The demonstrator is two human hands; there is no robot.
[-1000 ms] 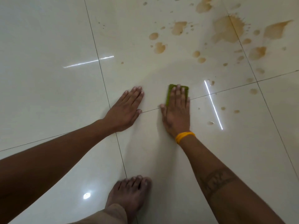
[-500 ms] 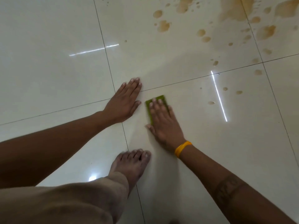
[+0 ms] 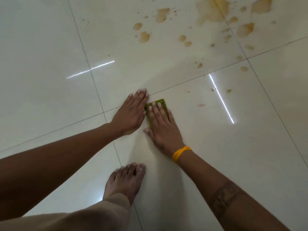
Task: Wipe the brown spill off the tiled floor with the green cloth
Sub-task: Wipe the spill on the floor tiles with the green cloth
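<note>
A folded green cloth (image 3: 160,104) lies flat on the glossy white tiled floor (image 3: 50,47), near the middle of the view. My right hand (image 3: 164,127) presses flat on top of it, fingers together, covering most of it. My left hand (image 3: 130,114) rests palm down on the tile just left of the cloth, its thumb side touching the cloth's edge. The brown spill (image 3: 211,12) spreads over the tiles at the top right, with several scattered drops (image 3: 144,36) reaching down toward the cloth, the nearest a pale one (image 3: 201,105) to its right.
My bare foot (image 3: 125,182) stands on the tile below the hands, with a tan trouser leg (image 3: 75,220) at the bottom left. Dark grout lines (image 3: 191,81) cross the floor. Bright light reflections (image 3: 221,99) streak the tiles.
My right hand has slid the cloth back toward me and to the left, from a spot apart from my left hand until it sits beside it. The left hand has stayed planted.
</note>
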